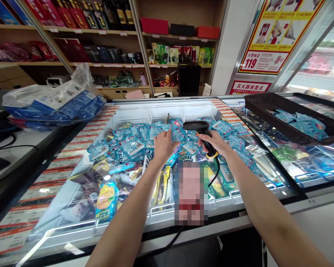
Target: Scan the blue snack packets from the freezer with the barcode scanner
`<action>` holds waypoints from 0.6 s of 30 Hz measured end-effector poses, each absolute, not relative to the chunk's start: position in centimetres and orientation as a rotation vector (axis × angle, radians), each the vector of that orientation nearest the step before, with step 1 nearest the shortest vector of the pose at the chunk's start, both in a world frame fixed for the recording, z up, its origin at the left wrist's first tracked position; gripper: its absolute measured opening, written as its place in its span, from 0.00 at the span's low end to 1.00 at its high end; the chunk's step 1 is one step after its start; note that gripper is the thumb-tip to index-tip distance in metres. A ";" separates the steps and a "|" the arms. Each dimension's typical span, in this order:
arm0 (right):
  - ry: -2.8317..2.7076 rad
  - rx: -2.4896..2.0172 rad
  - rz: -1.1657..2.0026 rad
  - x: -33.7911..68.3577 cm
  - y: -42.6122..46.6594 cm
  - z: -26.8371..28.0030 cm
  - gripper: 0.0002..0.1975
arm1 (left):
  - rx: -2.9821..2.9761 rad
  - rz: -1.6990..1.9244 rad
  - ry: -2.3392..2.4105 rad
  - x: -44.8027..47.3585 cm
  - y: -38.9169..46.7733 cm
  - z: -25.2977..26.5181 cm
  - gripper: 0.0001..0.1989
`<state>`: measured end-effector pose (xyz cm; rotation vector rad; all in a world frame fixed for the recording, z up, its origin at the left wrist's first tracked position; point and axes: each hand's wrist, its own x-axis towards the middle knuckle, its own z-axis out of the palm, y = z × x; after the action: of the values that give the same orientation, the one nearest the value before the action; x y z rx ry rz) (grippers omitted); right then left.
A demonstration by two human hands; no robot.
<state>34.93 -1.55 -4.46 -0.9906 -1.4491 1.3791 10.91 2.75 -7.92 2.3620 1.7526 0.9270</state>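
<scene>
My right hand (213,142) is wrapped round the handle of a black and yellow barcode scanner (196,126), its head pointing left over the packets. A cable runs down from the handle. To its left, my left hand (163,145) lies over the pile of blue snack packets (132,145), thumb and fingers apart, touching the packets beneath it. The packets are spread across the glass top of a chest freezer (79,185); several show white labels with barcodes. What lies directly under my left palm is hidden.
A dark brown basket (284,124) with more blue packets stands at the right. Blue packaging in a clear plastic bag (55,100) sits at the left. A blurred-out patch (191,193) covers something at the freezer's front edge. Stocked shelves (100,31) stand behind.
</scene>
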 end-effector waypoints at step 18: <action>-1.447 -0.986 1.393 35.0 -1.7 -4.4 0.17 | 1.482 1.726 1.527 9.1 3.8 -7.4 0.14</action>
<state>34.97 -1.67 -4.35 -0.9865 -1.4472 1.3931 9.06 3.78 -7.37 1.4823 1.5267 1.7260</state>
